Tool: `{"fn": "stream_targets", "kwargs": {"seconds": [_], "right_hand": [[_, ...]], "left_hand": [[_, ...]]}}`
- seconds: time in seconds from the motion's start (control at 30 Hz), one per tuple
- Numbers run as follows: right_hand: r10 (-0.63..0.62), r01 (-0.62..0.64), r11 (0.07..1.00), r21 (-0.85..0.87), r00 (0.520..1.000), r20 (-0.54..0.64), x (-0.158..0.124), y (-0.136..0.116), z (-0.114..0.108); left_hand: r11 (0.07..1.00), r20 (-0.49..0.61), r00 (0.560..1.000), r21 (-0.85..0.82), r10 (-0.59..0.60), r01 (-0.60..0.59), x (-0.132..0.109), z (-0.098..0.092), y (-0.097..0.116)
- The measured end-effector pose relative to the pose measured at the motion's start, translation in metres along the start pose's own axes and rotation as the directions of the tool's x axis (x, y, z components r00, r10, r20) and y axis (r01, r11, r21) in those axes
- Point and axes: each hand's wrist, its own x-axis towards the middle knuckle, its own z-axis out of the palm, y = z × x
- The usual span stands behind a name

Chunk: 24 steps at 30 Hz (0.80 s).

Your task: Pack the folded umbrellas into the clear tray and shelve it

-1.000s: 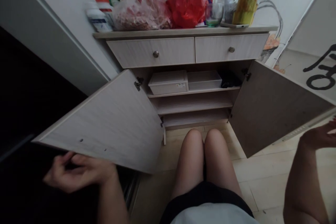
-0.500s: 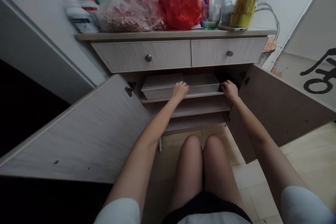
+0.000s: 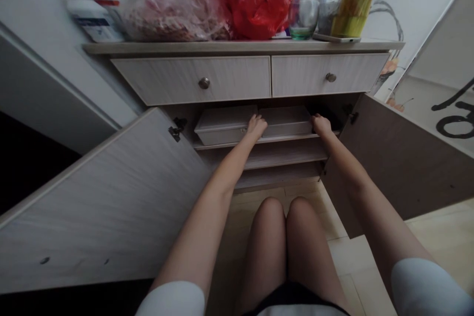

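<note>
Two flat pale grey storage boxes lie side by side on the cabinet's upper shelf. My left hand is at the near left corner of the right storage box, its fingers curled into the gap beside the left storage box. At the other end of that right box, my right hand closes on its right side. Both hands' fingertips are partly hidden. A dark item, too dim to name, sits behind my right hand.
Both cabinet doors stand open, the left door and the right door. Two knobbed drawers are closed above. On top stand white bottles, a clear plastic bag, a red bag, a glass and a yellow container.
The view has shifted slightly closer to the cabinet. My right hand has closed in against the right box's side; my left hand stays at its left corner.
</note>
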Motion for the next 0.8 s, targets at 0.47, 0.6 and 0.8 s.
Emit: {"fn": "stream_targets", "kwargs": {"seconds": [0.47,0.6,0.8], "right_hand": [[-0.108,0.126,0.990,0.067,0.969,-0.224,-0.132,0.036,-0.022],[-0.216,0.235,0.968,0.086,0.958,-0.191,-0.179,0.026,-0.011],[-0.247,0.254,0.960,0.113,0.966,-0.076,-0.228,0.000,0.017]], "left_hand": [[0.983,-0.168,0.977,-0.109,0.130,-0.150,-0.103,-0.054,0.045],[0.973,-0.152,0.970,-0.105,0.188,-0.205,-0.159,-0.060,0.057],[0.979,-0.055,0.990,-0.154,0.129,-0.137,-0.228,-0.039,0.076]]}}
